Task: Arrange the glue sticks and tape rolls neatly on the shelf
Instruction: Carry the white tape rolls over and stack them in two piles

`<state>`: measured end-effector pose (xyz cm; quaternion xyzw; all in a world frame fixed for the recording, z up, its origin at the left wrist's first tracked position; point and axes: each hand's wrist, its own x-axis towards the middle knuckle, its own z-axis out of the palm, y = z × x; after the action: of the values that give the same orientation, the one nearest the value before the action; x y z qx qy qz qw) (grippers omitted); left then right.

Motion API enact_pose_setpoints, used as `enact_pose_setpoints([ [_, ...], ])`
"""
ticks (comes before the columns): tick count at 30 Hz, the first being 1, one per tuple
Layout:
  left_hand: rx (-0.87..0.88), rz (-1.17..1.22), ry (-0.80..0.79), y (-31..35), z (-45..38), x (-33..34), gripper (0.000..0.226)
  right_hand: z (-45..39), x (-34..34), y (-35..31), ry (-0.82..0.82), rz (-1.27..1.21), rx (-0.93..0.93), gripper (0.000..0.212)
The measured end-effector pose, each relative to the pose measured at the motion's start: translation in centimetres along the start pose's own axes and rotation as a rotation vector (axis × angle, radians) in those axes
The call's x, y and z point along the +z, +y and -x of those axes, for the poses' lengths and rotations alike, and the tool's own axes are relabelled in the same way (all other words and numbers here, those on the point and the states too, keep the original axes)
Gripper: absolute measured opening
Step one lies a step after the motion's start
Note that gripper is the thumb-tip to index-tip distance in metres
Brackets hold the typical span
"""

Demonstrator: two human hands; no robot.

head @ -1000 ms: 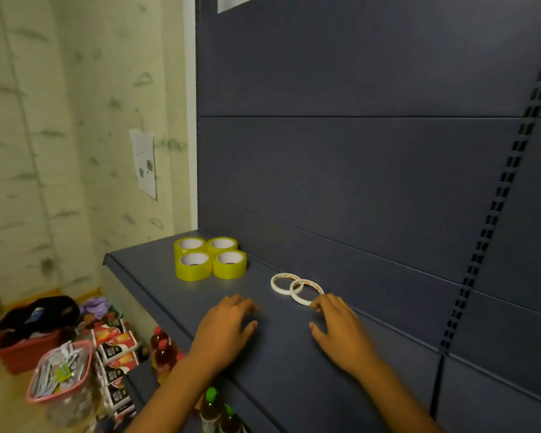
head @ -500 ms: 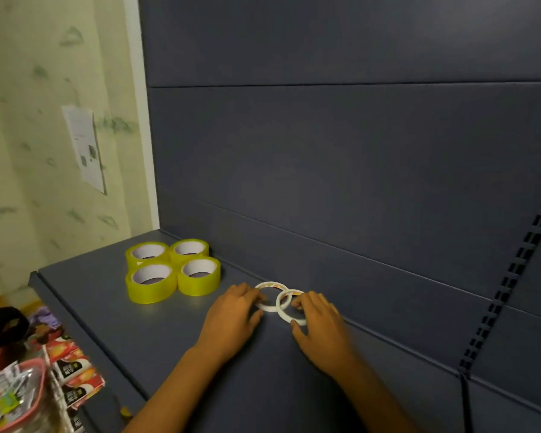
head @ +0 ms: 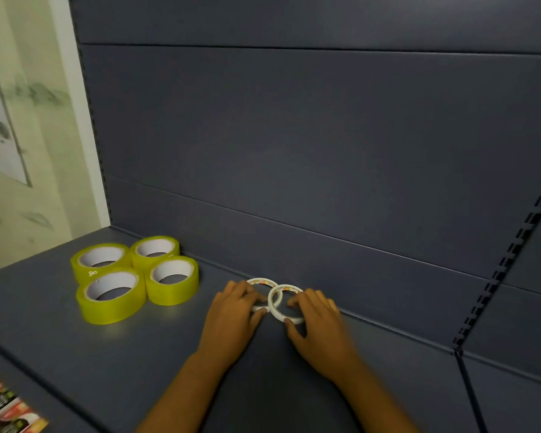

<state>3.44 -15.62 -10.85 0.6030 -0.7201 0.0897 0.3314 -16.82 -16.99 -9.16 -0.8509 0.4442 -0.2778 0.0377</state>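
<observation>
Two thin white tape rolls lie against the back edge of the dark blue shelf (head: 75, 354). My left hand (head: 231, 317) grips the left thin roll (head: 260, 281), with fingers over its rim and thumb at its front. My right hand (head: 319, 326) pinches the right thin roll (head: 275, 304) between thumb and fingers. That roll's left rim overlaps the left roll and looks slightly tilted. Several wide yellow tape rolls (head: 172, 292) lie flat in a tight square cluster to the left, apart from my hands. No glue sticks are in view.
The shelf's dark back panel (head: 325, 151) rises right behind the rolls. A slotted upright (head: 497, 276) runs down at the right. Red and white packets (head: 7, 410) show below the shelf's front edge at the bottom left. A pale wall with a paper notice (head: 0, 135) is on the left.
Both hands moved forward from the open shelf onto the two thin white rolls and took hold of them. The view has come closer and shifted right.
</observation>
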Motion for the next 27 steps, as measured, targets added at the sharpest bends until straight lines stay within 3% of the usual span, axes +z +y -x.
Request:
enact_pose_setpoints([
  [9, -0.008, -0.018, -0.008, -0.4, 0.1, 0.6, 0.005, -0.1, 0.2, 0.3, -0.004, 0.034, -0.036, 0.014],
  [12, -0.012, -0.008, 0.002, -0.6, 0.1, 0.6, 0.024, -0.1, -0.1, -0.2, 0.012, 0.020, -0.059, 0.007],
  [15, -0.033, -0.012, 0.006, -0.6, 0.1, 0.5, 0.035, 0.0, -0.1, -0.1, 0.113, 0.032, -0.078, 0.004],
  [19, -0.065, 0.003, 0.081, 0.0, 0.2, 0.2, 0.031, 0.2, -0.6, 0.4, 0.229, 0.017, -0.052, 0.005],
  [27, -0.049, 0.112, 0.147, 1.3, 0.2, -0.1, 0.025, 0.7, -1.8, 0.8, 0.308, -0.022, -0.064, 0.003],
])
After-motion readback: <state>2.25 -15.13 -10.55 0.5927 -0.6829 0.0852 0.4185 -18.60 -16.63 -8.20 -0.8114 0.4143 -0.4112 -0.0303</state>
